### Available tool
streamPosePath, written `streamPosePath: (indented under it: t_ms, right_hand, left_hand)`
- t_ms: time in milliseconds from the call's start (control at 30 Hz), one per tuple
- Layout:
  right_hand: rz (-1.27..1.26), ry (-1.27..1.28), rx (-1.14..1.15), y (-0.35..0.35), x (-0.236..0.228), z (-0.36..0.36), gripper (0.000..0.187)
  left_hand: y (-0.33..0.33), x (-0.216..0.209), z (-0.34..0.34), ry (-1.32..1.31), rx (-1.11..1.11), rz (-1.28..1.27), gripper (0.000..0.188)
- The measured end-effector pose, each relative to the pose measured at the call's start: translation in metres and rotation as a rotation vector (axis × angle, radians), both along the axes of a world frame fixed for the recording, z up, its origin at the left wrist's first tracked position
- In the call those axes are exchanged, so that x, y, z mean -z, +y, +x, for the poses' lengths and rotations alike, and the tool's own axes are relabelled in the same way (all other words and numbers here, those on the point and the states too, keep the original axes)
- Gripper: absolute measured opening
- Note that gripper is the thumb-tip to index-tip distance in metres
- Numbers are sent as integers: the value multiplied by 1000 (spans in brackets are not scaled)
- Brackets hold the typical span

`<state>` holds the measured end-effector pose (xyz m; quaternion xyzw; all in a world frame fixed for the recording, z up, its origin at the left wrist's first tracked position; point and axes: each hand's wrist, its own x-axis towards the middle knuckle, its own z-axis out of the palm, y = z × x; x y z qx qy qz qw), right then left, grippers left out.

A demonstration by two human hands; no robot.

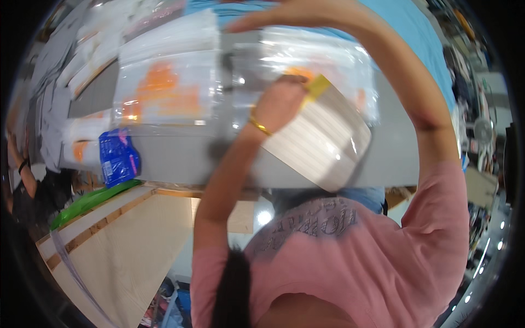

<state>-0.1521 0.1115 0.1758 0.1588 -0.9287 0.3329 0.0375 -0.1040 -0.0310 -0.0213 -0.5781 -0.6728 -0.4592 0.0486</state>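
Observation:
My left hand (pixel 281 104), with a gold bracelet at the wrist, is closed on the yellow-edged corner of a stiff cream sheet (pixel 322 139). The sheet has faint stripes and a glossy surface, and it slants over the table's near edge. Beneath it lies a clear plastic bag (pixel 355 60) with orange print. My right hand (pixel 284 15) reaches across beyond that bag, near light blue fabric (pixel 407 33). Its fingers stretch to the left, somewhat blurred, with nothing seen in them. Farther left, more clear bags (pixel 186 82) with orange print lie flat.
A blue packet (pixel 117 158) rests at the near left edge of the grey table (pixel 169 156). Grey garments (pixel 52 87) are heaped at the far left. Below the edge stand a wooden-framed panel (pixel 126 235) and a green plastic bag (pixel 90 202). Another person's arm (pixel 24 175) shows at left.

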Motion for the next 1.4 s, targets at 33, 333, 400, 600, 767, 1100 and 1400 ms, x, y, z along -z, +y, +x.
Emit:
streamPosePath:
  t_ms: [33, 333, 400, 600, 767, 1100, 1400]
  right_hand:
    - [98, -99, 169, 39, 4, 51, 94]
    - [-803, -429, 492, 88, 93, 321, 57]
    - [-857, -336, 557, 76, 96, 348, 51]
    - [82, 608, 621, 69, 71, 388, 44]
    - [101, 427, 307, 73, 76, 384, 19]
    - [-134, 391, 358, 58, 70, 402, 9]
    - [-701, -161, 866, 141, 106, 364, 22]
  left_hand:
    - [-2, -8, 5, -182, -20, -14, 11]
    - [16, -76, 60, -1044, 272, -387, 32]
    - [13, -87, 77, -1118, 317, -462, 37]
    - [17, -123, 115, -1230, 292, -676, 37]
    - [32, -140, 138, -1307, 360, -756, 30]
    - [38, -108, 152, -744, 197, -939, 26]
    - [21, -41, 148, 282, 257, -549, 12]
